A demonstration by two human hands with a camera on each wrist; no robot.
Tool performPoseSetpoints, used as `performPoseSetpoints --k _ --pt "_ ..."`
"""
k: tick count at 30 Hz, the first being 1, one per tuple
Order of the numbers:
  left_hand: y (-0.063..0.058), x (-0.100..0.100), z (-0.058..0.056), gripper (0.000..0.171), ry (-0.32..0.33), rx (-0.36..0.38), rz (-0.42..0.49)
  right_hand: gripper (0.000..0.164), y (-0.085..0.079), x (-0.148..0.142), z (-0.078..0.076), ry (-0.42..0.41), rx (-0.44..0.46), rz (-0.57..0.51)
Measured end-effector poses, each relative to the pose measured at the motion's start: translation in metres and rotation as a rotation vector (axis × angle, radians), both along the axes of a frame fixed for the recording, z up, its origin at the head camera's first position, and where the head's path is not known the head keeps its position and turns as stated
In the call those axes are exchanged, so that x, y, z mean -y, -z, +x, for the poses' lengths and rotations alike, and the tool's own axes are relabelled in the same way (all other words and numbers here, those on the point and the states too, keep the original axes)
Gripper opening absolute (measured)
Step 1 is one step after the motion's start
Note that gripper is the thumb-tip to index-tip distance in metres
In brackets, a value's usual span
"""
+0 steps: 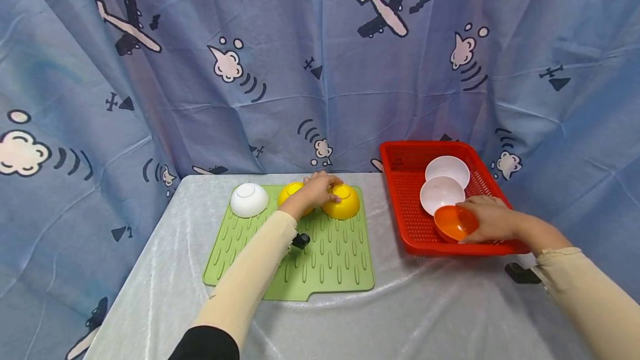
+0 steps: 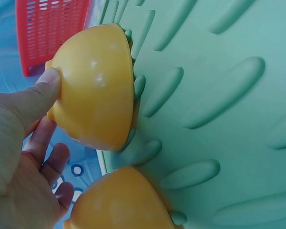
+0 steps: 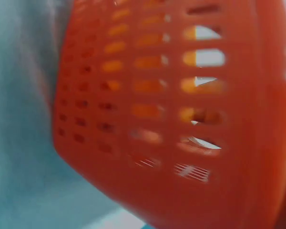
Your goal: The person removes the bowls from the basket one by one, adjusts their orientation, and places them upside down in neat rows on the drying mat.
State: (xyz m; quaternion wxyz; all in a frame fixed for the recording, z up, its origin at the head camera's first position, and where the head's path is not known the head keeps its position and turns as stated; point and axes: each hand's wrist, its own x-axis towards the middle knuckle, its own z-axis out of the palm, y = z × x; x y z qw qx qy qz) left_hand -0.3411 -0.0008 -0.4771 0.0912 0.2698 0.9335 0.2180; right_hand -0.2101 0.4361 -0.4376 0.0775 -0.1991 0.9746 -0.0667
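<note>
My left hand [image 1: 324,189] grips an upturned yellow bowl [image 1: 344,204] at the far edge of the green ridged mat [image 1: 330,265]. In the left wrist view the thumb lies on that yellow bowl's dome [image 2: 93,90] and the fingers [image 2: 50,143] curl behind it. A second upturned yellow bowl [image 1: 288,191] sits just left of it, partly hidden by my hand. An upturned white bowl [image 1: 249,200] stands further left on the mat. My right hand [image 1: 487,218] holds a tilted orange bowl [image 1: 454,223] in the near end of the red basket [image 1: 400,182].
Two white bowls [image 1: 446,170] [image 1: 441,194] lie in the basket behind the orange one. The right wrist view shows only the blurred red basket wall [image 3: 171,95]. A grey cloth covers the table [image 1: 400,315], and a blue airplane-print curtain [image 1: 300,71] hangs close behind.
</note>
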Motion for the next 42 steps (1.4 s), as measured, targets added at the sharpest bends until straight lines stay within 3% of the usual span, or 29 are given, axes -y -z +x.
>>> performPoseSetpoints --k 8,19,27,33,42 --pt "0.0 -0.001 0.0 0.051 -0.003 0.004 0.015 0.105 0.007 0.004 0.009 0.095 -0.079 -0.114" --pt "-0.002 -0.002 0.006 0.054 -0.073 -0.035 0.019 0.104 -0.012 0.042 0.023 0.23 -0.238 -0.345" --pt "0.006 -0.001 0.015 0.056 -0.084 -0.08 0.035 0.101 -0.018 0.072 0.031 0.245 -0.3 -0.421" --pt "0.003 0.005 0.03 0.059 -0.081 -0.093 0.096 0.104 -0.025 0.092 0.038 0.24 -0.314 -0.437" --pt "-0.018 0.016 0.065 0.054 -0.056 -0.061 0.36 0.102 -0.026 0.123 0.043 0.172 -0.372 -0.466"
